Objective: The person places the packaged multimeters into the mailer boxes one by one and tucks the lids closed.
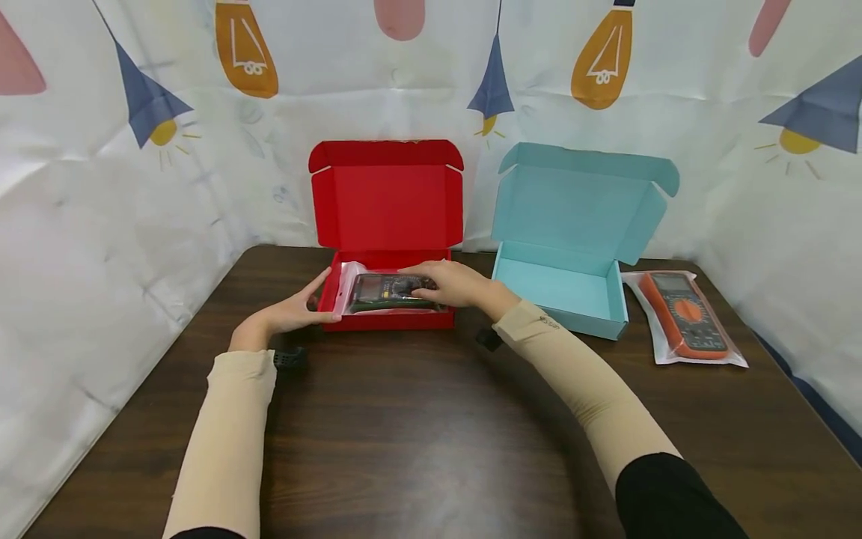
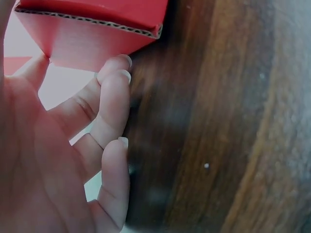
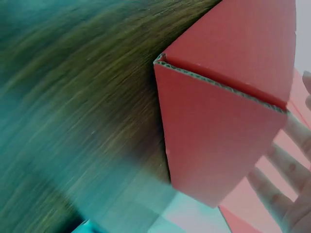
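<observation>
A bagged black multimeter (image 1: 390, 292) lies face up in the red box (image 1: 380, 321), whose lid stands raised at the back. Its clear bag sticks up at the left end. My left hand (image 1: 286, 313) holds the box's left end, thumb at the front corner and index finger further back; in the left wrist view, other fingers (image 2: 114, 104) bend beside the red wall. Over the multimeter's right end, my right hand (image 1: 454, 283) touches it with extended fingers. The right wrist view has these fingers (image 3: 279, 170) reaching behind the box wall, their tips hidden.
To the right stands a light blue box (image 1: 562, 288) with its lid up and a bare floor. Beside it, an orange multimeter (image 1: 687, 314) lies in a clear bag. The brown table (image 1: 417, 427) meets a printed cloth (image 1: 404, 75) at the back.
</observation>
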The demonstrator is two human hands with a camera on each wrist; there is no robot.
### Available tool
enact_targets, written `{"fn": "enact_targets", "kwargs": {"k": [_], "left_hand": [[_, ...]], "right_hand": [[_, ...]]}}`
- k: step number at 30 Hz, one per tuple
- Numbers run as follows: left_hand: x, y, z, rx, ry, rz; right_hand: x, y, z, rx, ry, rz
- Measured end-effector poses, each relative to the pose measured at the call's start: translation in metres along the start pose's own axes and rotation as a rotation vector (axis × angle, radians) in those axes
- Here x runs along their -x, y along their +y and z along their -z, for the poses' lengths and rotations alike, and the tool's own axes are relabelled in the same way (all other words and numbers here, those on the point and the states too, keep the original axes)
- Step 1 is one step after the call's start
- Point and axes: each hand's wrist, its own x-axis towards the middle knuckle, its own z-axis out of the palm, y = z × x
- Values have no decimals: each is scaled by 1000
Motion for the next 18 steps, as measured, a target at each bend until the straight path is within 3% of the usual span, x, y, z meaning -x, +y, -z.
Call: {"fn": "enact_targets", "kwargs": {"k": [7,11,14,18], "left_hand": [[6,1,8,4,-15,80],[9,8,13,3,37,81],[5,15,16,-62,138,14],[-3,29,20,-115,362,-74]], "right_hand": [[14,4,5,-54,103,-96],[18,10,8,-110,213,-150],[22,16,14,-166,315,-200],[27,25,25,-282,451,-288]]}}
